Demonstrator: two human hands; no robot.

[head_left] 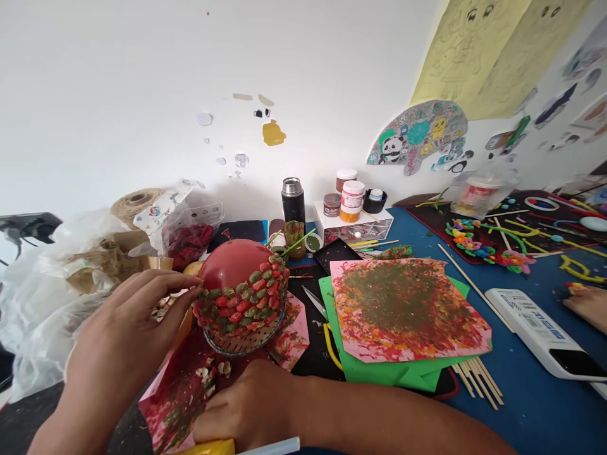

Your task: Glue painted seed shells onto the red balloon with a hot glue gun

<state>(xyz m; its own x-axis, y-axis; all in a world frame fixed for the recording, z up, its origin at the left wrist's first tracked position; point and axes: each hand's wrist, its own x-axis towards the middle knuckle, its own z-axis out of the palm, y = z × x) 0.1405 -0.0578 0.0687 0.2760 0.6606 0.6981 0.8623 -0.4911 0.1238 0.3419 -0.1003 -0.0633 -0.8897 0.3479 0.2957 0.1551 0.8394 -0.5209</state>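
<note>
A red balloon [232, 262] sits in a small woven basket [244, 344]. Rows of red and green painted pistachio shells [244, 303] cover its lower part. At the balloon's left edge, the thumb and forefinger of my left hand [128, 322] come together against the shells; whatever is between them is hidden. In front of the basket, my right hand [251, 401] is closed around a yellow glue gun [208, 447], mostly hidden, with a pale glue stick [270, 446] jutting out. Beneath lies paint-smeared paper [165, 411] with loose shells [208, 376] on it.
Scissors [332, 344] lie beside green paper [393, 377] topped by a painted pink sheet [403, 309]. Paint jars [351, 201] stand on a white drawer box [358, 224]. Plastic bags [42, 316] crowd the left. Another person's hand [588, 303] is at far right.
</note>
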